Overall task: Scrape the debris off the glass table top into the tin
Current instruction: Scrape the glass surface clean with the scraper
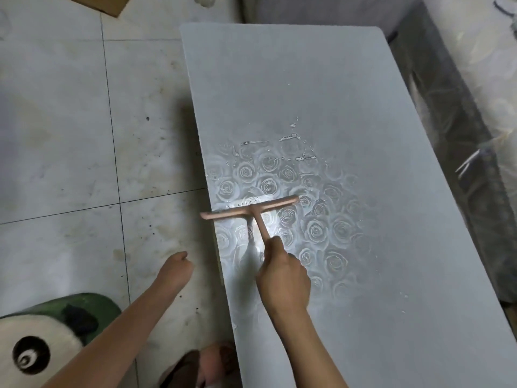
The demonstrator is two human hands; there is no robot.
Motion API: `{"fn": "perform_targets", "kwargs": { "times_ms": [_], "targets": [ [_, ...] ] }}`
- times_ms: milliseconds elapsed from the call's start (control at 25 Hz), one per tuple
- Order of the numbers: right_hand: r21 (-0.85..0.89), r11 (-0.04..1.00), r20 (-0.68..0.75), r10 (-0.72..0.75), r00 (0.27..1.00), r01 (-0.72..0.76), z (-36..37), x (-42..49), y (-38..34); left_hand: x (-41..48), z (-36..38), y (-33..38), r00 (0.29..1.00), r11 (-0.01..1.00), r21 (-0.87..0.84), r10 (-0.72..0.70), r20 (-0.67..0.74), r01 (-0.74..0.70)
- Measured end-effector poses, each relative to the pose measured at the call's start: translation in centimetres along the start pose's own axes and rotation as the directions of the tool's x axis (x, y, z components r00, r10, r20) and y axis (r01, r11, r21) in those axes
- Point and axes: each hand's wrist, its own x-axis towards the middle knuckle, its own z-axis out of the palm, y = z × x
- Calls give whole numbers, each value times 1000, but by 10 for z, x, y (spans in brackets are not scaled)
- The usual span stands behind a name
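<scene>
Right hand (282, 275) was wrapped round the scraper (249, 210) handle over the table top (335, 93). Left hand (179, 266) hung just off the table's left edge, fingers curled in, holding nothing. The blade lay across that edge (overhanging a touch). Beyond it, white debris (291, 137) sat on the glass.

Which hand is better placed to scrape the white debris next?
Right hand: it grips the scraper, whose blade rests on the glass table top near the debris; the left hand is off the table, over the floor.

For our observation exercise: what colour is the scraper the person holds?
Pale pink scraper, clearest in the head view.
</scene>
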Motion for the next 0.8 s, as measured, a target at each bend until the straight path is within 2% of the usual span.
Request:
{"fn": "perform_targets", "kwargs": {
  "times_ms": [200,320,400,520,640,720,800],
  "targets": [
    [7,990,48,143,989,-143,9,-63,15,-7,-17,4,1000,1000,9,0,26,0],
    [87,993,7,75,997,-76,9,-16,-23,-1,-23,2,1000,999,32,5,28,-5],
    [140,987,27,80,996,-83,-10,38,-49,1,-25,-1,999,999,39,5,44,-7],
    [217,972,-66,108,992,-92,-35,67,-51,0,-26,1,999,999,31,35,41,-36],
    [133,989,-113,79,990,-64,-26,13,-31,1,-27,6,997,997,23,70,38,-71],
    [98,990,-37,107,994,-103,-14,-8,-27,4,-25,11,993,992,46,113,36,-114],
    [109,984,-2,142,990,-141,-9,17,-37,7,-25,15,982,977,105,187,15,-187]
  ]
}}
